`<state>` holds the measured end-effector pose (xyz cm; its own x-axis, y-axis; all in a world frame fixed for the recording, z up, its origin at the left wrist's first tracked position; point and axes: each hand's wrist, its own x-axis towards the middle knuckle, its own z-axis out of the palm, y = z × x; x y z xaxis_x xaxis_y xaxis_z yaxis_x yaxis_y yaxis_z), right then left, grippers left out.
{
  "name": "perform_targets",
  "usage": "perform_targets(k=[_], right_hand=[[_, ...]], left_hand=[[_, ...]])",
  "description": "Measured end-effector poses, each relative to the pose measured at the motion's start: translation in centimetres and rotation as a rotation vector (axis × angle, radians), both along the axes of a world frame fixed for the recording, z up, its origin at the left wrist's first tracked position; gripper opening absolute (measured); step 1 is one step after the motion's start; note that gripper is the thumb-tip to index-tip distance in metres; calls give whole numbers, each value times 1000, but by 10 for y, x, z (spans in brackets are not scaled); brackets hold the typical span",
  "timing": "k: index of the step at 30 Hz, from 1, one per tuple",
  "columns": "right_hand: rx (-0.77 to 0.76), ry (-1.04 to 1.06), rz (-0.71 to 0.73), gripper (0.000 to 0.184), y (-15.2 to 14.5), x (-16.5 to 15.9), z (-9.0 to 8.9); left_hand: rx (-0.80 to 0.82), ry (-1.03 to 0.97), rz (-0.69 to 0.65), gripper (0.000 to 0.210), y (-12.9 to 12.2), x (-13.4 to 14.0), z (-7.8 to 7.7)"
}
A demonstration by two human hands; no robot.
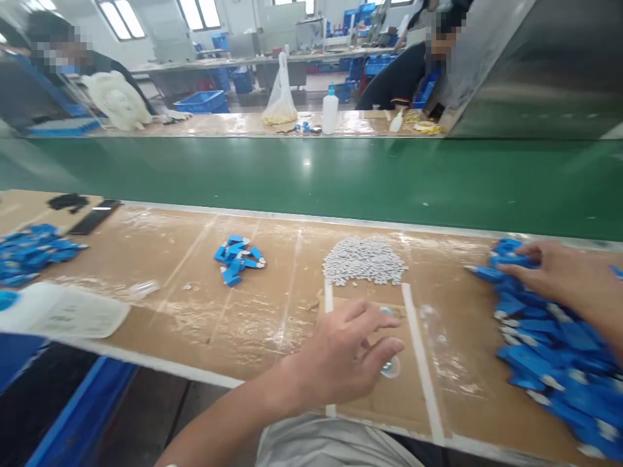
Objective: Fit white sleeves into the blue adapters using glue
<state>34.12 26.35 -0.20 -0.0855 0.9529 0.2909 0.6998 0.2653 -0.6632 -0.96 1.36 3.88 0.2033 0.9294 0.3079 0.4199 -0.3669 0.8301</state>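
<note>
My left hand [348,353] hovers over the cardboard work area in front of me, thumb and index finger apart, with nothing visible between them. Partly behind its fingers is a small clear round piece [390,368]. Beyond the hand lies a heap of small light-grey pieces [365,261]. On the right, my right hand [559,266] reaches into a large pile of blue plastic pieces with whitish tips [545,357]. Its thumb and index finger close around a blue piece [511,259] at the pile's far end; the other fingers are partly hidden.
A smaller cluster of blue pieces [236,261] lies left of centre, another blue pile [29,250] farther left. A white bottle [73,311] lies near the front edge. A green conveyor belt [292,172] runs behind the table; two people work beyond it. A blue bin [82,415] stands below left.
</note>
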Motion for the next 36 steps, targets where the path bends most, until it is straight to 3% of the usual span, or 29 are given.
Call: perform_targets(k=[1, 4, 6, 10, 13, 17, 20, 23, 27, 30, 36], right_hand=[[2, 99, -83, 42, -20, -11, 13], [-20, 177, -42, 40, -86, -55, 36], [-21, 244, 10, 38, -128, -88, 37], [-105, 635, 199, 26, -198, -141, 27], [-40, 686, 262, 28, -226, -157, 23], [-63, 608, 354, 42, -229, -147, 24], [-141, 527, 270, 54, -217, -125, 21], [-329, 389, 177, 37, -207, -111, 3], [-572, 404, 239, 40, -213, -120, -26], [-530, 441, 244, 33, -220, -131, -34], [-370, 343, 360, 16, -220, -133, -24]], left_hand=[[-38, -43, -9, 28, 0, 2, 0], [-232, -202, -13, 26, 3, 6, 0], [-380, -337, -24, 32, 6, 12, -2], [-522, -626, -62, 52, 10, 28, -5], [-556, -729, -38, 43, 9, 37, -8], [-536, -783, 6, 31, 6, 30, -13], [-474, -786, 128, 25, 4, 13, -21], [-488, -820, 223, 22, 1, -4, -35], [-592, -859, 205, 24, -5, -9, -52], [-619, -866, 195, 23, -8, -5, -58], [-641, -870, 225, 21, -6, -4, -59]])
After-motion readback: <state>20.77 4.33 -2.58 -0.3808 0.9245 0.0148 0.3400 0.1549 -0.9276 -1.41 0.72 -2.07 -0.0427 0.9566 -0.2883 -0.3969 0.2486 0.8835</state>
